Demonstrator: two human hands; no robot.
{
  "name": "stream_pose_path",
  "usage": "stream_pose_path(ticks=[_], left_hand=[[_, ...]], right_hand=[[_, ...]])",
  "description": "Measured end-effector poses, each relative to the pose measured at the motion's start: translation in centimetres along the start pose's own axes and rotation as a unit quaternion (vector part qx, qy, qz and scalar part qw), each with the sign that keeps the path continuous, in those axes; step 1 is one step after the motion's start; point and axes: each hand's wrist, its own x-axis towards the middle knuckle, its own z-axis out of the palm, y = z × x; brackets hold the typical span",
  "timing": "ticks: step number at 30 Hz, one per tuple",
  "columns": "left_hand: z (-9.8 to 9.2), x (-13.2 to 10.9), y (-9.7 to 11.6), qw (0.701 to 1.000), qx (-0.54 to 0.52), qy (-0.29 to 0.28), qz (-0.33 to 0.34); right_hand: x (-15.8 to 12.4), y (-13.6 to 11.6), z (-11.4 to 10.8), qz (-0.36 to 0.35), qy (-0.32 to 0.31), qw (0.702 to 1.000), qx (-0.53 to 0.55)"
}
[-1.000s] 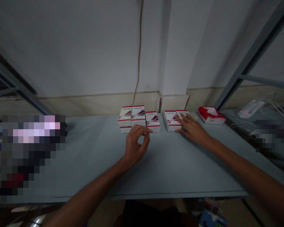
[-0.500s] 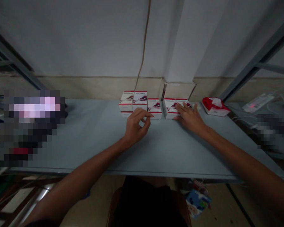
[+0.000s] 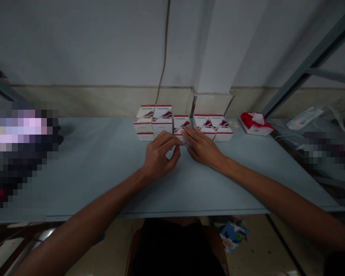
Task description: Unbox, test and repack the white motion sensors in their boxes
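Several small white-and-red boxes stand in a row at the back of the grey table [image 3: 103,172]. At the left is a stacked group [image 3: 153,119], then a single middle box [image 3: 180,123], then a right pair [image 3: 214,126]. My left hand [image 3: 159,157] rests on the table just before the middle box. Its fingers are curled, index tip near thumb, and nothing shows in them. My right hand [image 3: 202,147] lies flat with fingers stretched out, its fingertips touching the front of the middle box.
A red-and-white tissue pack [image 3: 254,123] lies right of the boxes. A cable [image 3: 162,69] runs down the wall behind. A grey metal frame [image 3: 301,73] and a power strip [image 3: 300,122] are at the right. Blurred patches sit at both table ends.
My right hand has slid left from the right pair of boxes to the middle box. My left hand has stayed in front of the boxes. The view has shifted a little.
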Motion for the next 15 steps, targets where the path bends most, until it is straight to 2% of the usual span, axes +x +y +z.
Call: stream_pose_path(ticks=[4,6,8,9,10,12,13,15], left_hand=[[-0.5,0.4,0.0,0.999,0.049,0.018,0.002],[-1.7,0.8,-0.9,0.991,0.114,0.063,0.012],[-3.4,1.0,-2.9,0.976,0.174,0.132,0.002],[-4.2,1.0,-4.3,0.968,0.181,0.169,-0.032],[-4.9,1.0,-5.9,0.962,0.161,0.202,-0.093],[-5.7,0.7,-9.3,0.930,0.033,0.259,-0.260],[-5.7,0.5,-10.8,0.899,-0.055,0.278,-0.334],[-5.1,0.0,-13.1,0.867,-0.130,0.262,-0.404]], right_hand=[[-0.5,-1.2,-1.1,-0.003,0.037,0.999,-0.028],[-0.6,-2.3,-1.9,-0.011,0.069,0.996,-0.049],[-0.7,-3.3,-2.7,-0.027,0.111,0.991,-0.068],[-0.8,-3.7,-3.1,-0.036,0.131,0.988,-0.071],[-0.8,-4.0,-3.4,-0.044,0.147,0.986,-0.065],[-0.9,-4.1,-3.8,-0.052,0.163,0.985,-0.033],[-1.0,-4.1,-3.8,-0.052,0.160,0.986,-0.012],[-1.1,-3.8,-3.6,-0.052,0.126,0.991,0.015]])
